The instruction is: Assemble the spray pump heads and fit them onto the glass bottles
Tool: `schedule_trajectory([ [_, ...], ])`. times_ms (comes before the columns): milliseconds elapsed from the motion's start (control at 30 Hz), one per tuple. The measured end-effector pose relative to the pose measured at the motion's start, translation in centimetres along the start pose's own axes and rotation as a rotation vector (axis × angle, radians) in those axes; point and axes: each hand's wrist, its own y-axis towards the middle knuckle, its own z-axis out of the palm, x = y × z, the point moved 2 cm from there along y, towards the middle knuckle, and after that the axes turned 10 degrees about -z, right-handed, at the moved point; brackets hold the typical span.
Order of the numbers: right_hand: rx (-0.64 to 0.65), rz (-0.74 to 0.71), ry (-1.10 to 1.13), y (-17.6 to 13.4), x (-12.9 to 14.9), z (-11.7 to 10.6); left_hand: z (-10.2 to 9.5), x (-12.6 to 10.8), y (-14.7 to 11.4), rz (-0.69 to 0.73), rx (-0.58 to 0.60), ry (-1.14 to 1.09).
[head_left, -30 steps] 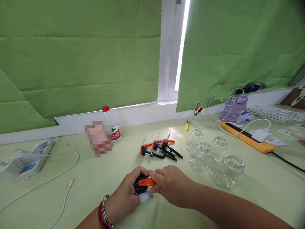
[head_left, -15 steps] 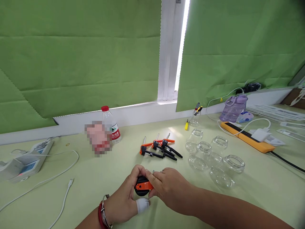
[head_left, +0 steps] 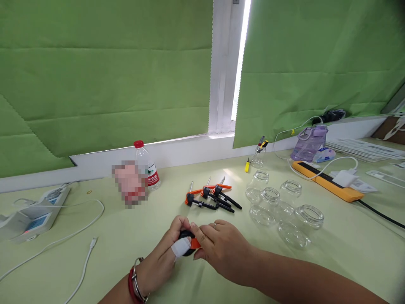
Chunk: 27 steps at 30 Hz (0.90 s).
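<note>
Hanging at the back, green blinds (head_left: 104,84) are covering most of the window, and below them a pale desk (head_left: 126,228) is carrying everything else. Over its near edge the right hand (head_left: 224,249) and left hand (head_left: 163,253) are meeting. On the right, an orange power strip (head_left: 325,181) is lying near a purple bottle (head_left: 310,143), while a red-capped bottle (head_left: 152,175) is standing at the far left-centre. Four clear jars (head_left: 262,214) are standing in a cluster right of the hands. Just beyond the hands, three black-and-orange pieces (head_left: 207,194) are lying close together. The black-and-orange part (head_left: 195,244) is sitting between the hands: the left grip is curling around its black body, a white-wrapped digit lying over it, and the right grip is pinching its orange arm. Beside a small jar (head_left: 258,160), a yellow tool (head_left: 247,166) is resting.
</note>
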Motion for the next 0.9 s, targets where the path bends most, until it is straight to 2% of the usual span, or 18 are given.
schedule_trajectory([
  [67,-0.112,-0.03,-0.037,0.2,0.1,-0.8,-0.9,0.1,0.2,0.008,-0.138,-0.04],
  [133,-0.158,-0.099,-0.021,0.4,0.3,-1.2,-1.8,0.3,0.4,0.008,-0.31,-0.083],
  [200,-0.105,-0.142,0.046,0.5,0.5,-0.8,-2.5,0.7,0.6,-0.004,-0.441,-0.177],
  [267,0.011,-0.126,0.126,0.6,0.6,0.4,-2.7,1.2,0.8,-0.024,-0.486,-0.263],
  [433,0.229,-0.006,0.286,0.8,0.4,3.5,-2.1,1.7,1.0,-0.049,-0.436,-0.284],
  [567,0.327,-0.091,0.364,0.5,0.9,4.0,-1.8,1.7,0.9,-0.051,-0.418,-0.249],
  [733,0.277,-0.285,0.295,0.3,1.9,3.4,-1.7,1.5,0.8,-0.063,-0.396,-0.211],
  [900,0.16,-0.381,0.155,0.4,2.2,3.3,-1.4,1.3,0.7,-0.084,-0.362,-0.156],
])
